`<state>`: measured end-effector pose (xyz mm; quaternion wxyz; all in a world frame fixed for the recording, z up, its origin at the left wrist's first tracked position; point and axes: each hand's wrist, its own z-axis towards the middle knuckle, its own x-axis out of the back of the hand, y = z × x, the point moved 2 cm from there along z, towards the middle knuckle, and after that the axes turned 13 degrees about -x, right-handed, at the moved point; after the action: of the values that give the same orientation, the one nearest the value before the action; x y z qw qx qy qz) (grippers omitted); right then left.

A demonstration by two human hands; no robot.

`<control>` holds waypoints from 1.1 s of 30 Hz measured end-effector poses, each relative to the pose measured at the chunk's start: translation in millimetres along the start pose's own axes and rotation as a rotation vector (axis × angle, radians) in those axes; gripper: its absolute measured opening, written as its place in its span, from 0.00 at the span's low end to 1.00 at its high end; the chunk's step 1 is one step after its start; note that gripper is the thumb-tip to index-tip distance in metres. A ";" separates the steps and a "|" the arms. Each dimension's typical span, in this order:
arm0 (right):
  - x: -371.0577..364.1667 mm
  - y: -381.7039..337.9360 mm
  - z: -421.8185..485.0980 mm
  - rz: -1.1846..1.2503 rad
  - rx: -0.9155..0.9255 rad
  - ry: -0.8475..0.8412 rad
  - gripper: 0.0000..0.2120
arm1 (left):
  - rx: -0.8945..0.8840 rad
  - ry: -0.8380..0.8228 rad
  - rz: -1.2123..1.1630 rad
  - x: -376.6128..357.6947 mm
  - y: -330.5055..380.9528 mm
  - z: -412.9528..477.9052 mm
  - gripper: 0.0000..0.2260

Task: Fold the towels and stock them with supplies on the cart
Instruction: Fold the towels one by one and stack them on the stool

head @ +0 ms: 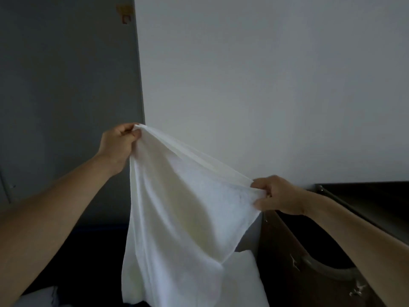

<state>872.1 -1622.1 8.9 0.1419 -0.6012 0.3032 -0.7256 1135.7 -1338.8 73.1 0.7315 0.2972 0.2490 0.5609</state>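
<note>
Nothing readable here, tbh. No legible print or tag on white towel (188, 207). Orange-brown mark (124, 13) high on grey wall (66, 85), too blurry to pass as lettering or sign. White flecks (294, 262) on dark cabinet front (278, 273) at right look like scuffs, not writing.
</note>
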 end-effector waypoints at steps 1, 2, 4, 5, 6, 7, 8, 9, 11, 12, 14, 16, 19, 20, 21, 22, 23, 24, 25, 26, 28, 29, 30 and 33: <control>4.3 -13.3 -7.3 0.023 0.055 -0.024 0.15 | 0.002 0.029 -0.005 -2.0 -0.2 4.8 0.11; 4.9 -24.1 -14.9 0.027 0.077 -0.059 0.15 | -0.006 0.044 -0.010 -4.7 -0.6 8.0 0.11; -5.8 -32.4 -23.6 -0.050 0.040 -0.136 0.07 | -0.046 0.036 0.000 -14.6 -1.0 8.2 0.10; -15.4 -31.5 -25.3 -0.105 -0.007 -0.191 0.03 | -0.064 0.021 0.011 -20.8 -1.9 5.8 0.10; -26.1 -28.4 -26.4 -0.118 -0.072 -0.263 0.05 | -0.075 0.005 0.015 -27.1 -4.1 2.5 0.10; -38.1 -23.3 -26.8 -0.070 -0.141 -0.342 0.09 | -0.079 -0.014 0.012 -32.9 -6.5 -1.6 0.10; -50.0 -17.4 -27.0 0.020 -0.215 -0.403 0.15 | -0.080 -0.035 0.008 -37.8 -9.3 -5.8 0.09; -60.0 -9.0 -25.3 0.089 -0.283 -0.417 0.23 | -0.078 -0.058 0.006 -41.6 -12.6 -10.0 0.08; -75.3 10.6 -20.1 0.101 -0.374 -0.343 0.26 | -0.065 -0.101 0.008 -46.8 -19.3 -18.2 0.06; -81.9 20.0 -17.7 0.020 -0.381 -0.289 0.21 | -0.062 -0.122 0.017 -47.9 -22.1 -22.9 0.06; -97.1 38.3 -12.6 -0.193 -0.363 -0.238 0.15 | -0.078 -0.169 0.043 -50.5 -25.7 -33.6 0.06; -110.0 53.3 -11.8 -0.317 -0.374 -0.195 0.08 | -0.102 -0.221 0.078 -54.4 -27.9 -45.1 0.07; -121.3 65.9 -18.3 -0.340 -0.386 -0.220 0.26 | -0.114 -0.263 0.103 -58.6 -30.7 -58.0 0.07; -123.0 69.8 -19.8 -0.352 -0.389 -0.236 0.32 | -0.113 -0.264 0.101 -59.4 -31.1 -60.4 0.07; -123.6 73.1 -20.7 -0.374 -0.377 -0.233 0.35 | -0.110 -0.266 0.095 -60.1 -31.2 -62.3 0.07; -123.7 75.4 -21.4 -0.396 -0.357 -0.203 0.37 | -0.108 -0.271 0.093 -61.1 -31.3 -63.8 0.07; -123.4 78.2 -22.1 -0.400 -0.330 -0.142 0.39 | -0.108 -0.281 0.096 -62.1 -31.2 -65.3 0.07; -122.1 79.8 -22.7 -0.378 -0.308 -0.061 0.38 | -0.107 -0.292 0.100 -62.6 -31.2 -66.8 0.08; -120.4 82.9 -22.5 -0.333 -0.303 0.020 0.34 | -0.107 -0.296 0.104 -62.5 -31.3 -67.5 0.08; -118.5 86.5 -22.9 -0.290 -0.314 0.081 0.28 | -0.109 -0.295 0.110 -62.1 -31.6 -67.5 0.08; -117.7 91.1 -25.1 -0.257 -0.364 0.097 0.17 | -0.113 -0.289 0.123 -61.5 -31.6 -66.6 0.07; -119.0 93.1 -26.0 -0.263 -0.371 0.074 0.13 | -0.113 -0.290 0.124 -61.4 -31.6 -66.6 0.07; -120.6 93.4 -27.2 -0.273 -0.357 0.062 0.10 | -0.114 -0.293 0.125 -61.7 -31.8 -67.0 0.07; -125.6 92.3 -31.0 -0.284 -0.298 0.128 0.19 | -0.121 -0.298 0.138 -62.2 -31.8 -68.5 0.07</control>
<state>857.5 -1613.7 -149.0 -0.0718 -0.6049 0.3275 -0.7223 1094.1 -1394.5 4.4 0.7367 0.3489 0.0824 0.5734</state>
